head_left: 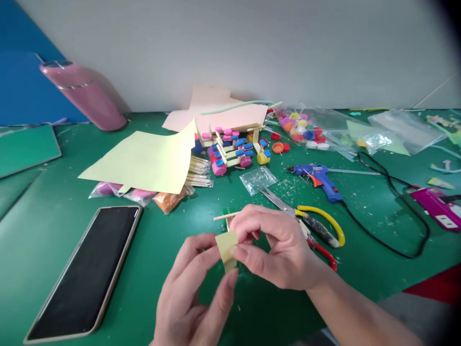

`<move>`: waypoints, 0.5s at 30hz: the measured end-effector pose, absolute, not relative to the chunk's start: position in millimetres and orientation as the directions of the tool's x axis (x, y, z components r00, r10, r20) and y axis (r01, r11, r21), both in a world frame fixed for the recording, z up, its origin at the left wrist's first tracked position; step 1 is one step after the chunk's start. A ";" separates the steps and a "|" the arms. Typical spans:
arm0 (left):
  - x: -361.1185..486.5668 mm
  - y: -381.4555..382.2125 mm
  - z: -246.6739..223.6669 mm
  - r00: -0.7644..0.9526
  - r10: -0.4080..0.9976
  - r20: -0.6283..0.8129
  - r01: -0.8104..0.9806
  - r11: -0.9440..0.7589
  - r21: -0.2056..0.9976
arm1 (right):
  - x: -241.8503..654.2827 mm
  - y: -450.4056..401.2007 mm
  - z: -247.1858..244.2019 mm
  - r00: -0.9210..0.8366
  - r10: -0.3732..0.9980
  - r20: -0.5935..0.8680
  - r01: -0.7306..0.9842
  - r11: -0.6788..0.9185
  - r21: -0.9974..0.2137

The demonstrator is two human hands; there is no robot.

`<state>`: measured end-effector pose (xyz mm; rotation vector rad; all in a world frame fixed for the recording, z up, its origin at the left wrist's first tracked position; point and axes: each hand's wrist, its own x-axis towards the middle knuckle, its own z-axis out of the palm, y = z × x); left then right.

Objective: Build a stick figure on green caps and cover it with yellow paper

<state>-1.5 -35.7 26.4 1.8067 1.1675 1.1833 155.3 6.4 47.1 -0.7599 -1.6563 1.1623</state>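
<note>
Between my two hands is a small piece of pale yellow paper [226, 246]. The thumb and index finger of my left hand [194, 283] touch its left and lower edges. My right hand [279, 242] pinches its right side with thumb and fingers closed. Just beyond my right fingers a thin wooden stick [223, 216] pokes out; the rest of it is hidden behind the hand. Scissors with yellow handles [320, 216] lie past my right wrist, and a red-handled tool [326, 254] is partly covered by it.
A phone [82, 274] lies at left, near a large yellow sheet [144, 161] over bundled sticks [200, 170]. Small colourful assembled pieces [234, 151] stand behind. At right are a blue glue gun [317, 178], its black cord [391, 187] and a bag of caps [302, 127]. A pink bottle [84, 93] leans on the wall.
</note>
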 end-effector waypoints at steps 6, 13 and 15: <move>2.1 -32.5 40.8 0.092 0.989 0.119 0.317 -0.142 0.938 | 160.6 3.1 47.1 -0.275 0.915 0.294 0.054 0.320 -0.946; 0.0 -15.3 29.7 0.020 0.971 -0.237 0.098 0.234 0.967 | 181.7 -5.2 28.2 -0.199 0.977 0.073 0.268 0.127 -0.955; 2.4 -12.3 28.1 0.042 0.964 -0.262 0.029 0.261 0.965 | 182.5 -8.3 26.4 -0.231 0.972 0.042 0.275 0.107 -0.955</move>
